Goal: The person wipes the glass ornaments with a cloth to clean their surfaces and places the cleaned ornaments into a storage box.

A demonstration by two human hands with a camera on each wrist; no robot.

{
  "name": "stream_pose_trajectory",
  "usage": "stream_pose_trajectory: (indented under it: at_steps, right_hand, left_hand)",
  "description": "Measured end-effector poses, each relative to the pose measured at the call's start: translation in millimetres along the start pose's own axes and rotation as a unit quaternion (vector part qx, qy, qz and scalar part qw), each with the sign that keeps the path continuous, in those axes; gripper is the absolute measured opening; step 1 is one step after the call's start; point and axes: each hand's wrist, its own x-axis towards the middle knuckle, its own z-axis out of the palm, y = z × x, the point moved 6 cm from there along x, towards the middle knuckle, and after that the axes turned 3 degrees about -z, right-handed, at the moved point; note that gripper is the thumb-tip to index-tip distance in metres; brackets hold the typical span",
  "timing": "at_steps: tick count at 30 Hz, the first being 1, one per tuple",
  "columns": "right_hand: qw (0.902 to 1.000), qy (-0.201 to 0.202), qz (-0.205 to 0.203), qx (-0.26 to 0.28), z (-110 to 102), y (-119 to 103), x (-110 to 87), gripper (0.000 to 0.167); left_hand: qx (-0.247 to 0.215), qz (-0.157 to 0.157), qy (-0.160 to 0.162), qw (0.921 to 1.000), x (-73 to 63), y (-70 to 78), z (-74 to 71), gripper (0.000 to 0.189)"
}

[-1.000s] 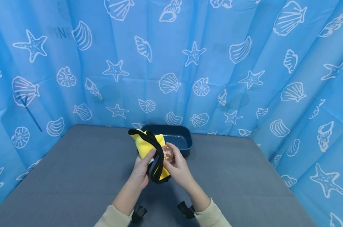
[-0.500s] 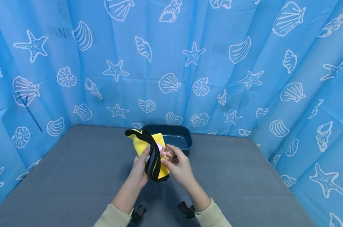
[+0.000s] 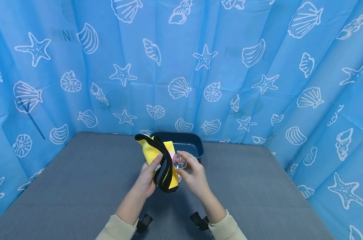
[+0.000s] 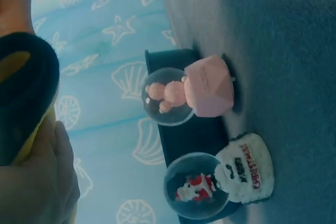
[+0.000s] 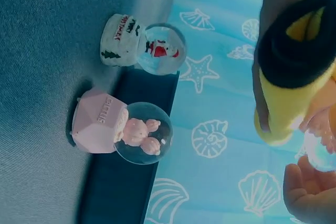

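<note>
My left hand [image 3: 148, 178] grips a folded yellow cloth [image 3: 151, 155] with a thick black border, thumb on its near side. A small clear snow globe [image 3: 179, 161] with pink inside is pinched between the thumb and fingers of my right hand [image 3: 194, 173], right beside the cloth. A bit of pink shows between globe and cloth; the globe's base is mostly hidden. In the right wrist view, the cloth [image 5: 289, 106] and the held globe [image 5: 321, 142] are partly cut off at the right edge.
Two more snow globes stand on the grey table: one with a pink faceted base [image 4: 210, 85] and a cactus inside, one with a white Christmas base [image 4: 247, 169] and a Santa. Behind them is a dark blue tray [image 3: 196, 141], before a blue shell-print curtain [image 3: 181, 66].
The globe has turned in my right hand, so the pink figure shows less and clear glass more. My right hand has shifted slightly right; the cloth has moved only a little.
</note>
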Motion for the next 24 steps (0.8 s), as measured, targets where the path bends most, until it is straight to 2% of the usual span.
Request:
stream_pose_trajectory:
  at_steps: [2, 5, 11, 16, 21, 24]
  right_hand:
    - [0.9998, -0.008, -0.014, -0.009, 1.7, -1.3, 0.2, 0.048]
    - [0.9995, -0.028, -0.009, -0.009, 5.7, -0.2, -0.6, 0.050]
    - [0.9959, -0.046, 0.074, 0.024, 8.8, 6.6, -1.6, 0.047]
    - [0.9889, -0.056, 0.131, 0.042, 9.9, 11.4, -2.3, 0.042]
    - [0.9862, -0.054, 0.138, 0.074, 10.7, 14.9, -2.3, 0.036]
    - [0.9911, -0.048, 0.108, 0.061, 9.1, 14.6, -2.8, 0.036]
  left_hand:
    - [0.002, 0.007, -0.011, 0.9999, -0.9, -0.4, 3.3, 0.050]
    - [0.003, 0.017, -0.003, 0.9998, -1.8, -2.7, 3.9, 0.052]
    - [-0.002, 0.036, 0.034, 0.9988, -4.4, -3.7, -0.4, 0.050]
    - [-0.001, 0.056, 0.021, 0.9982, -4.1, -0.9, 0.5, 0.046]
    - [0.012, 0.056, 0.020, 0.9982, -4.6, -2.4, 0.5, 0.045]
    - [0.019, 0.050, 0.031, 0.9981, -5.5, -1.5, 1.0, 0.049]
